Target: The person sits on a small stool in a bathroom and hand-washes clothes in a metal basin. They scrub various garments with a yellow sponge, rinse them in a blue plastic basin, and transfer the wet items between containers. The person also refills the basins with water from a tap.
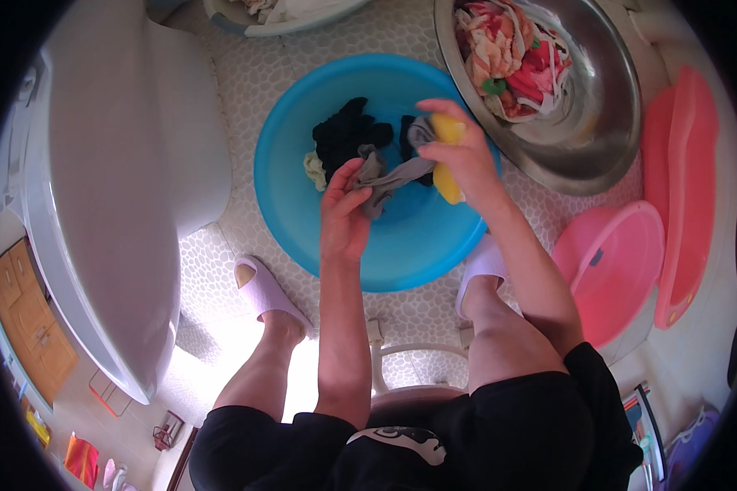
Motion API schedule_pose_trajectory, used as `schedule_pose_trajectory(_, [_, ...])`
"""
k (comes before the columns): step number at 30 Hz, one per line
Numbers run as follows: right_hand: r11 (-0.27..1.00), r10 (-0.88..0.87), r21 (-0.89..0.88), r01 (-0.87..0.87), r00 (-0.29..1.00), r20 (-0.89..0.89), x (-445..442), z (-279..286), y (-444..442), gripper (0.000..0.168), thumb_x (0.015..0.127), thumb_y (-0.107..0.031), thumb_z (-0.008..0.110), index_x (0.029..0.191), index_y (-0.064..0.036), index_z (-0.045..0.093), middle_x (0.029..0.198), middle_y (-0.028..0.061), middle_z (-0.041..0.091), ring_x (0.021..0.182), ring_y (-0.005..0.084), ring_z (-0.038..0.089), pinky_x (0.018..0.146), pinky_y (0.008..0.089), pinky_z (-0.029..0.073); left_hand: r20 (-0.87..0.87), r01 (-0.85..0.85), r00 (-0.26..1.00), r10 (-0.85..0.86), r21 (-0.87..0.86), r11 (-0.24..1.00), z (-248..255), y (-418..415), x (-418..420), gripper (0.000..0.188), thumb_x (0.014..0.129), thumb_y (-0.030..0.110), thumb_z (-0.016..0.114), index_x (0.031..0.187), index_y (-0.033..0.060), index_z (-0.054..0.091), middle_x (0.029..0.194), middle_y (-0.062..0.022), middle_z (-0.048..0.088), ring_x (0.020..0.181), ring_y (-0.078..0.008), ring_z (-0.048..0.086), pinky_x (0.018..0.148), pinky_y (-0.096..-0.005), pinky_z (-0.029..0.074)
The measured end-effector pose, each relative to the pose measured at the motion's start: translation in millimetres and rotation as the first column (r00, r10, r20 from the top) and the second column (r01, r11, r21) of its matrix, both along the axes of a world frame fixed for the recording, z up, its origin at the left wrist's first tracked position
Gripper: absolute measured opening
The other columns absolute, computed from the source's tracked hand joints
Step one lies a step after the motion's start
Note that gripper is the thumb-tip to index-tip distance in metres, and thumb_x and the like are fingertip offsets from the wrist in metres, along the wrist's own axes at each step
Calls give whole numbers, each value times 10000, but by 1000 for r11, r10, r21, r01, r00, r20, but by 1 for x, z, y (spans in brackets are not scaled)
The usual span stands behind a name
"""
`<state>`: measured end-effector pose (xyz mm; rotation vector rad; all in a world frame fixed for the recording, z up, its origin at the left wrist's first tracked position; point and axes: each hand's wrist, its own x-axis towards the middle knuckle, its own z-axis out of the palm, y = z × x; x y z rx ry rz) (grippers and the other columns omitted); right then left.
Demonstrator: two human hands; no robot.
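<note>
A grey cloth point(399, 176), perhaps a sock, is stretched between my two hands above a round blue plastic basin point(399, 261). My left hand point(346, 212) pinches its bunched end between thumb and fingers. In my right hand point(465, 158) is a yellow bar point(447, 181), which looks like laundry soap, along with the other end of the grey cloth. Black cloth point(347, 138) lies in the basin beyond my left hand, with a small pale crumpled cloth point(314, 170) beside it. More dark cloth lies partly hidden behind the grey cloth near my right hand.
A metal basin point(589, 144) holding red, pink and peach cloths point(519, 61) overlaps the blue basin's upper right. Pink tubs point(620, 276) stand at the right. A pale basin point(295, 26) with cloth is at the top. A large white fixture point(116, 184) fills the left; slippered feet flank the blue basin.
</note>
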<state>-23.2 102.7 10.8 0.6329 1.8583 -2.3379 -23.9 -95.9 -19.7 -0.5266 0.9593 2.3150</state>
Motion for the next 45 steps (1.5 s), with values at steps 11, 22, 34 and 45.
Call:
schedule_pose_trajectory(11, [987, -143, 40, 157, 962, -233, -5, 4, -7, 383, 732, 69, 584, 1085, -76, 544, 984, 35, 592, 918, 119, 583, 801, 257, 470, -165, 14, 970, -178, -694, 720, -11, 6, 8, 404, 850, -26, 553, 1241, 70, 527, 1107, -42, 566, 917, -114, 529, 759, -271, 450])
schedule_pose_trajectory(22, [603, 369, 771, -207, 929, -39, 17, 17, -70, 475, 717, -242, 759, 1091, -34, 554, 1026, 182, 559, 950, 353, 571, 795, 418, 464, 92, -83, 995, 45, 466, 881, -10, 41, 36, 556, 954, 361, 492, 1413, 100, 320, 1391, -109, 421, 1279, -304, 415, 1088, -410, 345])
schedule_pose_trajectory(34, [534, 231, 836, -127, 973, 1, -5, -31, -60, 586, 713, -353, 765, 1131, -31, 511, 1032, 177, 492, 986, 357, 512, 879, 492, 410, 292, -181, 949, 118, 199, 963, -24, 48, 45, 459, 992, 295, 407, 1372, 40, 373, 1373, -82, 463, 1261, -265, 448, 1075, -390, 353])
schedule_pose_trajectory(45, [463, 329, 864, -196, 944, 37, -15, -7, -69, 528, 769, -311, 720, 1198, -83, 512, 994, 153, 524, 931, 343, 544, 765, 436, 460, -42, -86, 993, 106, 333, 939, -15, 46, 32, 505, 1001, 364, 383, 1419, 87, 319, 1425, -84, 389, 1278, -254, 418, 1064, -386, 345])
